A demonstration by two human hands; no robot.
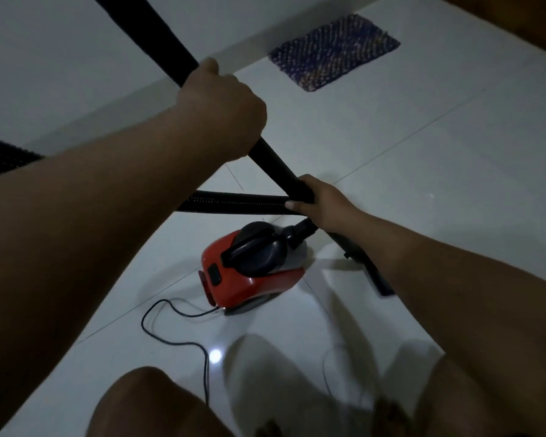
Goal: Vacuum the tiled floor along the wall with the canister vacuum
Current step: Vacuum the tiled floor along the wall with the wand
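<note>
I have both hands on the black wand point(275, 162): my left hand point(221, 102) is wrapped around it higher up, and my right hand point(316, 200) grips the lower end where the ribbed hose point(234, 205) joins. The red canister vacuum point(252, 266) sits on the tiled floor point(423, 171) just below my right hand, its hose looping back between my hands. A flat black piece point(369, 266) lies under my right forearm; I cannot tell whether it is the nozzle.

To do this pass well, I'd keep the wand low and parallel to the wall point(60, 58) beyond my left hand and sweep slowly along its base.

In the way: the patterned mat point(334, 52) lies against the wall ahead of my hands, and the power cord point(171, 329) curls on the floor below them, near my knees, so it could snag.
</note>
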